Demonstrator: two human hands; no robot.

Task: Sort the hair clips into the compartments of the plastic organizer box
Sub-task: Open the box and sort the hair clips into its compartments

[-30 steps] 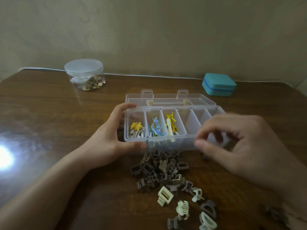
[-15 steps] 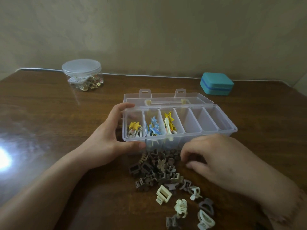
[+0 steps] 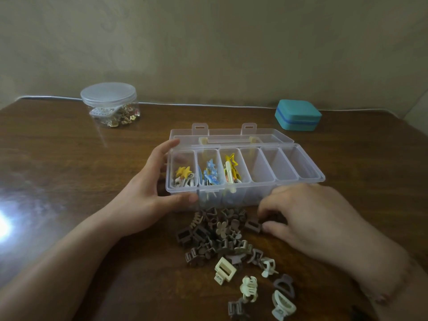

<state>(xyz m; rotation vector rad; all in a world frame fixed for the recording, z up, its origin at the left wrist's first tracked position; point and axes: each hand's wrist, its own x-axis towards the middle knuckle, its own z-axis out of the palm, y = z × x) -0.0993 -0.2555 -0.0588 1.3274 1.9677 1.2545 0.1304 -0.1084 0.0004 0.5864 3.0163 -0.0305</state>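
While the right hand (image 3: pixel 308 218) curls its fingertips around a small brown claw clip (image 3: pixel 253 224) at the pile's near edge, pinching it or about to, the left hand (image 3: pixel 148 195) grips the box (image 3: pixel 298 181) by its end, thumb on the front wall. Just beyond the right knuckles sit three empty compartments. The clips (image 3: pixel 222 242) look light, rigid, sprung and apt to tangle; pinching one by its body should lift it free.
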